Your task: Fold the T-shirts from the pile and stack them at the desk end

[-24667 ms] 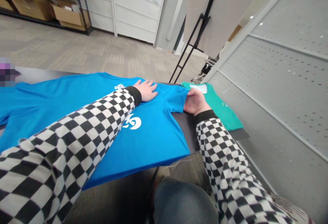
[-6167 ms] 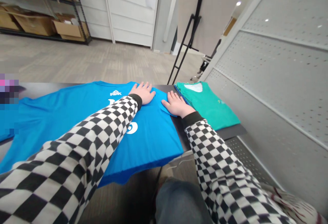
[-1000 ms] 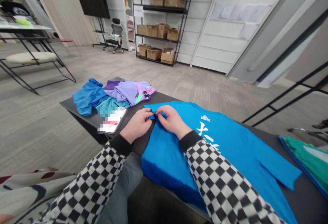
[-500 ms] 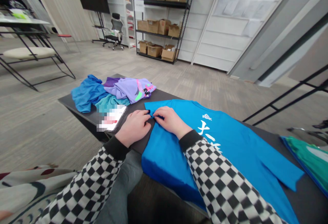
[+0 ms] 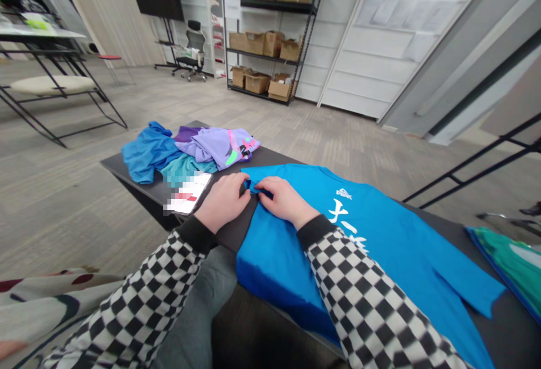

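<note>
A bright blue T-shirt (image 5: 380, 239) with white lettering lies spread over the dark table (image 5: 230, 234), its lower edge hanging over the near side. My left hand (image 5: 224, 197) pinches the cuff of the shirt's left-hand sleeve between thumb and fingers. Right beside it, my right hand (image 5: 283, 197) grips the same sleeve, its fingertips curled over the cloth. A small fold of the cuff stands raised between the two hands. The phone (image 5: 192, 194), its screen lit and partly blurred out, lies just left of my left hand.
Behind the phone, a heap holds a blue garment (image 5: 147, 152), a teal one (image 5: 186, 167) and a lilac printed one (image 5: 220, 146). Green folded clothing (image 5: 511, 262) lies at the right end. A patterned cloth (image 5: 54, 312) shows at lower left. Shelves with cardboard boxes (image 5: 257, 81) stand beyond.
My left hand's fingers have shifted slightly up along the sleeve cuff, and the cuff between my hands is now lifted into a more open fold. The shirt otherwise lies as before.
</note>
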Demonstrator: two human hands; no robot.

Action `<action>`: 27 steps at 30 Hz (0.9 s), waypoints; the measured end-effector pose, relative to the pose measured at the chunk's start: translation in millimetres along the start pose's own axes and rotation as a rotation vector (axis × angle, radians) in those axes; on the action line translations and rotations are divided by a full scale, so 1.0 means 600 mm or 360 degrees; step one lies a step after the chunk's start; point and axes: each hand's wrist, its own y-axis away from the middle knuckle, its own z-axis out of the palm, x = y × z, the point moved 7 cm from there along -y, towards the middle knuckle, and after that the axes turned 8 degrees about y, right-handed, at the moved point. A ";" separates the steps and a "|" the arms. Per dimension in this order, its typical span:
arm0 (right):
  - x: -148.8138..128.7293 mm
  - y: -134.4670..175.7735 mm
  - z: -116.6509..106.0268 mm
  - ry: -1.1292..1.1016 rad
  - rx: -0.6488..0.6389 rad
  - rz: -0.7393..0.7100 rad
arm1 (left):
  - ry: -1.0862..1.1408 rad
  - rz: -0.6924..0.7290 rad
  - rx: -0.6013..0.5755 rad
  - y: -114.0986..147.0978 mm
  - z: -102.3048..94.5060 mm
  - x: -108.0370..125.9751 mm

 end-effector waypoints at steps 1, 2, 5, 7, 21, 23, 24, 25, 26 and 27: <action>0.002 0.001 0.000 -0.0030 0.0011 0.0011 | 0.0052 0.0070 -0.0027 -0.008 0.002 0.001; 0.004 0.001 -0.001 -0.0056 0.0016 0.0026 | 0.0096 0.0143 -0.0051 -0.018 0.004 0.002; 0.004 0.003 -0.003 -0.0077 -0.0009 0.0067 | 0.0140 0.0235 -0.0096 -0.055 0.007 -0.005; -0.001 0.004 -0.004 -0.0043 -0.0060 0.0065 | 0.0131 0.0117 -0.0179 -0.089 0.013 -0.018; 0.011 0.018 0.018 0.0358 -0.0483 0.0346 | -0.0444 -0.0081 -0.0862 -0.127 0.082 -0.058; 0.009 0.020 0.025 0.0396 -0.0559 0.0350 | -0.0470 -0.0011 -0.0789 -0.114 0.074 -0.055; 0.008 0.021 0.027 0.0409 -0.0589 0.0355 | -0.0475 0.0024 -0.0753 -0.107 0.070 -0.052; 0.008 0.022 0.029 0.0415 -0.0614 0.0363 | -0.0471 0.0054 -0.0729 -0.100 0.067 -0.049; 0.008 0.023 0.030 0.0415 -0.0631 0.0372 | -0.0461 0.0071 -0.0719 -0.092 0.065 -0.045; 0.007 0.023 0.030 0.0409 -0.0640 0.0378 | -0.0452 0.0066 -0.0728 -0.084 0.064 -0.043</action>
